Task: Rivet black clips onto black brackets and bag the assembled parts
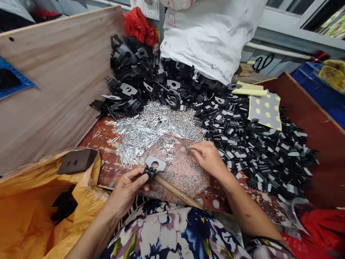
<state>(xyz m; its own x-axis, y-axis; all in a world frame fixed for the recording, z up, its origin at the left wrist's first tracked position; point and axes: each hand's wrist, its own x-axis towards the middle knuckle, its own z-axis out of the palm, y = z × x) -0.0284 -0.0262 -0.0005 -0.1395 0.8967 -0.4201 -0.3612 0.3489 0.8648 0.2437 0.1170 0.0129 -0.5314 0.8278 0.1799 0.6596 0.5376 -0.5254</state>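
My left hand pinches a black plastic clip part with a flat grey face and a round hole, between thumb and fingers. Beneath it a wooden handle slants across the work surface; whatever is at its upper end is hidden. My right hand hovers at the right edge of the small metal parts, thumb and forefinger brought together. What they hold, if anything, is too small to make out. Close by are a heap of thin metal pins and a heap of tiny shiny metal pieces.
Larger black clip parts are heaped at the back left, small black pieces at the right. A white sack leans behind. Wooden boards wall the left side. An orange bag lies front left, a clear plastic cup front right.
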